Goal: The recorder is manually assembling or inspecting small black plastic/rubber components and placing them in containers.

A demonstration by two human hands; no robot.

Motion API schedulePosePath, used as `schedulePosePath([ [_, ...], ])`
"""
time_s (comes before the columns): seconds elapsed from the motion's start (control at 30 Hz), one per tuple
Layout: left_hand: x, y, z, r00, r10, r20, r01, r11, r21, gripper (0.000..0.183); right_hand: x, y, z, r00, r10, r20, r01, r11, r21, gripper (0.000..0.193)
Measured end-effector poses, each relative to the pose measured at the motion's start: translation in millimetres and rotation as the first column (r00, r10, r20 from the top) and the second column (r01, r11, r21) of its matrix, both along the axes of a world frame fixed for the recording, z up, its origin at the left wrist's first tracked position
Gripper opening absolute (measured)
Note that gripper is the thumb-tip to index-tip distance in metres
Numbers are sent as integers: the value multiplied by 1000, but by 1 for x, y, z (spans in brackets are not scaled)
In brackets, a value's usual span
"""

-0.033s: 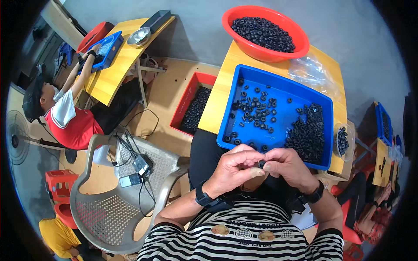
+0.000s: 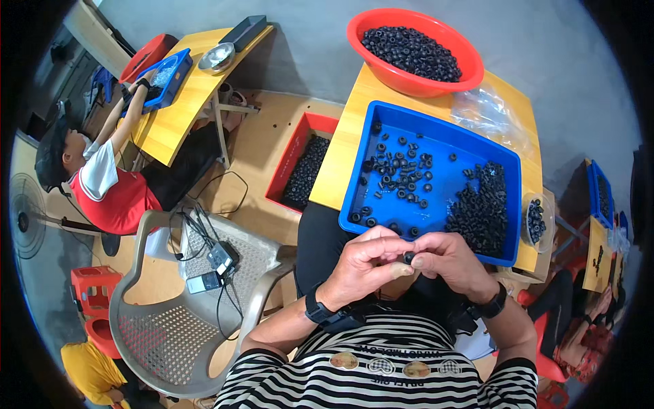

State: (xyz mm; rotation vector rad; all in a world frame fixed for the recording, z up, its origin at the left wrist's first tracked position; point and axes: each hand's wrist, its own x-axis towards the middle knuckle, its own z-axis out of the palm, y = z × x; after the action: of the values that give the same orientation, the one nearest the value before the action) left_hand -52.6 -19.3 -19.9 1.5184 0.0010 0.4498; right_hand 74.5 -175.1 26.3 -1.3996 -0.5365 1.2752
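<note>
Just past the near edge of a blue tray (image 2: 436,117), my two hands meet in front of my body. A small black ring-shaped part (image 2: 409,258) is pinched at the fingertips between them. My left hand (image 2: 364,264) has thumb and forefinger closed on its left side, and my right hand (image 2: 453,262) closes on it from the right. Loose small black parts (image 2: 405,170) are scattered over the tray's left half. A dense heap of black parts (image 2: 480,211) fills its right side. My fingers hide some of the held part.
A red basin (image 2: 354,41) full of black parts stands at the table's (image 2: 351,136) far end. Right of the tray are a clear plastic bag (image 2: 490,119) and a clear tub (image 2: 545,238). A red bin (image 2: 283,163), grey chair (image 2: 157,334) and seated co-worker (image 2: 116,191) are leftward.
</note>
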Motion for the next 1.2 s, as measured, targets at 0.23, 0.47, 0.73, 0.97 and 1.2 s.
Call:
schedulePosePath([
  [0.23, -8, 3, -6, 999, -17, -36, 13, 993, -115, 30, 31, -4, 8, 775, 21, 632, 103, 982, -158, 15],
  [0.47, -10, 3, -9, 995, -49, -84, 28, 970, -241, 28, 70, 2, -22, 397, 213, 893, -5, 973, -230, 14],
  [0.73, -11, 5, -5, 993, -58, -106, 28, 963, -269, 27, 63, 14, -40, 219, 280, 935, -60, 960, -273, 9],
  [0.97, -10, 2, -4, 994, -41, -103, 12, 964, -266, 27, 56, 5, -23, 316, 173, 933, -35, 985, -171, 7],
  [1.2, -1, -4, 0, 999, -15, -52, 7, 986, -167, 28, 18, 2, 19, 668, -63, 741, 99, 995, -5, 12],
])
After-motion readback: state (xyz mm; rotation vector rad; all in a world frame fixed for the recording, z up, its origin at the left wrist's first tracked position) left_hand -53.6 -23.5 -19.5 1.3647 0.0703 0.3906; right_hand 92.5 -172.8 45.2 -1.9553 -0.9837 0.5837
